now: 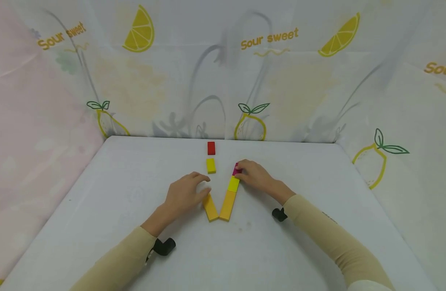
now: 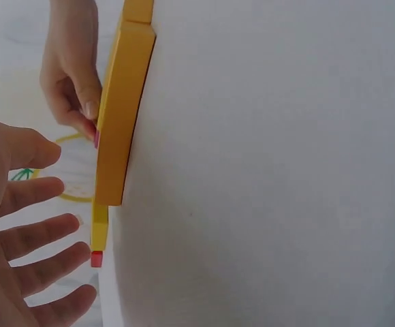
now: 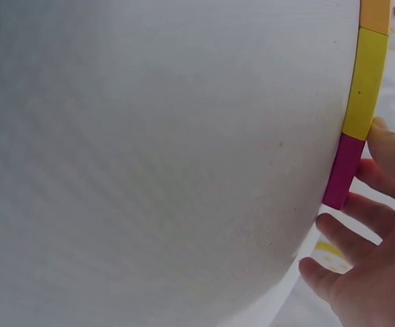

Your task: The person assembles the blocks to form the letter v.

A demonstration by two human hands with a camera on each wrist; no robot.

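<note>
On the white table, two long orange blocks meet at their near ends in a V, the left orange block and the right orange block. A yellow block continues the right arm of the V, and a magenta block follows at its far end. My right hand pinches the magenta block between thumb and fingers, the thumb by its seam with the yellow one. Fingers spread and holding nothing, my left hand hovers beside the far end of the left orange block.
Beyond the left arm of the V lie a separate yellow block and, farther back, a red block. A lemon-printed cloth hangs behind the table. Black devices are worn at both wrists.
</note>
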